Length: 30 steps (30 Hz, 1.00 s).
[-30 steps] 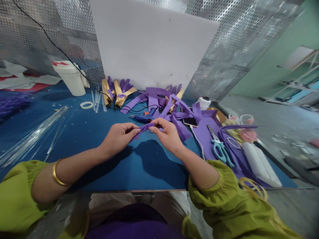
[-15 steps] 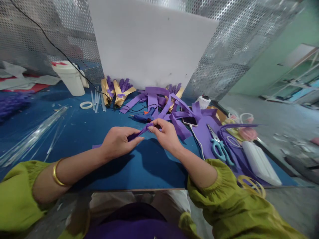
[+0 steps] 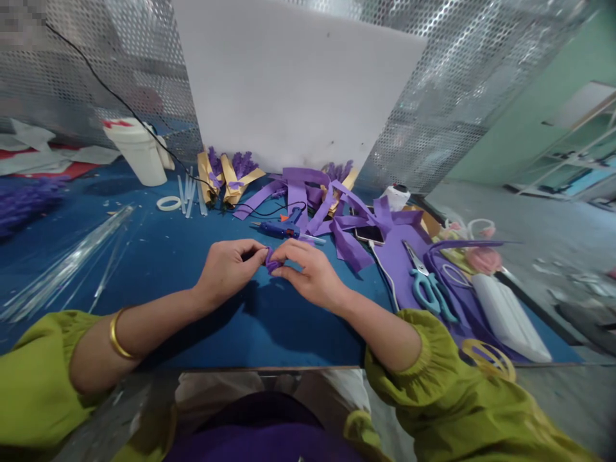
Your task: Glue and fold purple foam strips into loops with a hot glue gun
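Observation:
Between my two hands a small folded piece of purple ribbon (image 3: 273,262) is pinched just above the blue table (image 3: 231,340). My left hand (image 3: 231,268) grips its left side between thumb and forefinger. From the other side, my right hand (image 3: 308,269) pinches it too, and the fingers hide part of the ribbon. Just beyond my hands lies a blue glue gun (image 3: 279,228) with a clear stick at its back end. Behind that, loose purple strips (image 3: 298,186) are heaped in a tangle.
Light-blue scissors (image 3: 428,285), a phone (image 3: 369,235) with a white cable and a white pack (image 3: 510,317) lie right. Paper-wrapped purple flowers (image 3: 235,176), glue sticks (image 3: 190,192), a tape roll (image 3: 168,203) and a white bin (image 3: 137,151) stand behind left. Clear strips (image 3: 72,263) lie at left.
The ribbon, earlier stretched long between my hands with a tail under the left one, is now a compact bundle. My hands have come together, the right one moving left and slightly nearer me.

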{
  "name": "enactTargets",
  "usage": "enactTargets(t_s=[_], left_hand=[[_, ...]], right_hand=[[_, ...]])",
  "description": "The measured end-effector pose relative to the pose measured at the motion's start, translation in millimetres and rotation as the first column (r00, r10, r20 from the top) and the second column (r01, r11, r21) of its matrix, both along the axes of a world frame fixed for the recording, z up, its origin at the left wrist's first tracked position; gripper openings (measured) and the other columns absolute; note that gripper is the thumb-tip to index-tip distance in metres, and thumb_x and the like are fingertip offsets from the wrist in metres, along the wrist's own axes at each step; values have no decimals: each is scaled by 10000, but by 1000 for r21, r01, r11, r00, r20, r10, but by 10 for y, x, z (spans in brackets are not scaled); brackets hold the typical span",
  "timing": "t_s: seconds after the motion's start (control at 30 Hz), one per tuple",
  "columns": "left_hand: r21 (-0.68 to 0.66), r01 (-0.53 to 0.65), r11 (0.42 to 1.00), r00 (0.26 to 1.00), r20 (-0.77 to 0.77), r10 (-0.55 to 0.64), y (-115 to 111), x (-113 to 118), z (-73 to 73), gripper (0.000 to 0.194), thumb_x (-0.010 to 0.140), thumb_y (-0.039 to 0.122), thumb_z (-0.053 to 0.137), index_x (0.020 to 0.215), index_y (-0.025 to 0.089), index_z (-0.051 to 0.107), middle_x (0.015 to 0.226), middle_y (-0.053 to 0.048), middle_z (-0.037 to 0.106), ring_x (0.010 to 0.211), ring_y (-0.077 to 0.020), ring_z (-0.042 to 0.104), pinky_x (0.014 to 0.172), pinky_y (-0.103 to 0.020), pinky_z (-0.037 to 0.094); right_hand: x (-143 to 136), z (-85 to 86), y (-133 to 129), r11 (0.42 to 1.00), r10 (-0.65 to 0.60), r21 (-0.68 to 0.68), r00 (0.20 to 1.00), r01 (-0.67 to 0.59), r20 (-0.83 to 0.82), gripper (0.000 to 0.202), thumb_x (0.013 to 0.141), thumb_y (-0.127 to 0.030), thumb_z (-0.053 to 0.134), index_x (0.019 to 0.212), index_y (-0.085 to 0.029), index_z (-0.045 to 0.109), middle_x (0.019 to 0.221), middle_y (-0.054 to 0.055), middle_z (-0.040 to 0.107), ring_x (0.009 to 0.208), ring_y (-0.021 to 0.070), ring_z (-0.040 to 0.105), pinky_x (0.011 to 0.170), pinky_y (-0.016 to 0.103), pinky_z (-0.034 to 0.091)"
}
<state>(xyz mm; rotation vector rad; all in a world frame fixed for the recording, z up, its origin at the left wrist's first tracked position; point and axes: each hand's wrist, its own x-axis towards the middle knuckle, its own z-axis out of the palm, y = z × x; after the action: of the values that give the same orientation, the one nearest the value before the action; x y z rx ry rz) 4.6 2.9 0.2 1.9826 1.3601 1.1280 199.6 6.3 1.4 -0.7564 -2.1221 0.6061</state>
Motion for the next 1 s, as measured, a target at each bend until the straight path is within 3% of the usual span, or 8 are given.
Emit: enactTargets(t_s=[0.2, 0.33, 0.47, 0.53, 0.63, 0.83, 0.9, 1.0], left_hand=[[-63, 80, 995, 995, 58, -76, -23, -6, 24, 330, 910, 384, 568, 780, 143, 753, 494, 30, 576, 499, -111, 509, 538, -223, 377], [-48, 126, 991, 992, 22, -125, -23, -13, 20, 308, 931, 353, 545, 885, 146, 769, 514, 38, 582, 493, -104, 516, 538, -214, 378], [26, 162, 987, 986, -56, -160, -33, -16, 14, 317, 958, 334, 508, 957, 155, 768, 551, 35, 606, 505, -106, 529, 574, -216, 393], [65, 171, 983, 981, -103, -164, -40, -15, 14, 326, 968, 331, 487, 951, 161, 764, 566, 28, 617, 521, -114, 539, 596, -223, 398], [98, 167, 981, 977, -151, -152, -46, -8, 13, 331, 970, 337, 473, 924, 171, 756, 575, 18, 622, 548, -132, 556, 622, -236, 401], [-74, 120, 990, 993, -8, -121, -36, 31, 16, 376, 969, 422, 481, 875, 171, 744, 576, 14, 609, 564, -141, 546, 600, -249, 395], [-163, 100, 981, 993, 82, -88, -29, 45, 31, 414, 954, 475, 506, 818, 161, 740, 579, 5, 604, 570, -143, 529, 577, -251, 386], [-243, 87, 966, 982, 184, -42, -22, 55, 62, 405, 921, 487, 560, 774, 151, 730, 655, -13, 651, 610, -144, 532, 569, -245, 389]], right_hand=[[-55, -54, -25, 983, -141, -137, 978, 120, -154, 64, 851, -183, 699, 901, -218, 721, 871, 20, 727, 834, 169, 669, 810, 307, 523], [-71, -25, -49, 964, -203, -211, 958, 160, -204, 90, 827, -196, 711, 913, -215, 698, 836, -7, 718, 787, 149, 657, 785, 285, 521], [-65, 5, -55, 942, -243, -273, 957, 195, -158, 71, 812, -217, 717, 860, -206, 667, 792, -12, 700, 757, 147, 650, 752, 283, 513], [-56, -5, -42, 929, -267, -299, 955, 218, -133, 140, 797, -206, 727, 924, -205, 670, 758, -23, 683, 731, 149, 647, 730, 286, 508], [-49, -42, -15, 942, -270, -242, 955, 234, -127, 272, 792, -181, 732, 1060, -210, 694, 768, -18, 674, 740, 155, 641, 730, 293, 508], [-63, -81, -8, 967, -253, 6, 960, 256, -122, 68, 848, -214, 708, 910, -222, 734, 886, 35, 721, 845, 180, 657, 789, 303, 517], [-50, -66, -6, 961, -271, 29, 958, 275, -95, 48, 863, -228, 687, 899, -211, 713, 860, 32, 704, 828, 177, 642, 763, 296, 503], [1, -14, 22, 955, -295, -39, 953, 293, -71, 56, 865, -244, 659, 886, -196, 680, 809, 16, 661, 764, 161, 602, 698, 281, 473]])
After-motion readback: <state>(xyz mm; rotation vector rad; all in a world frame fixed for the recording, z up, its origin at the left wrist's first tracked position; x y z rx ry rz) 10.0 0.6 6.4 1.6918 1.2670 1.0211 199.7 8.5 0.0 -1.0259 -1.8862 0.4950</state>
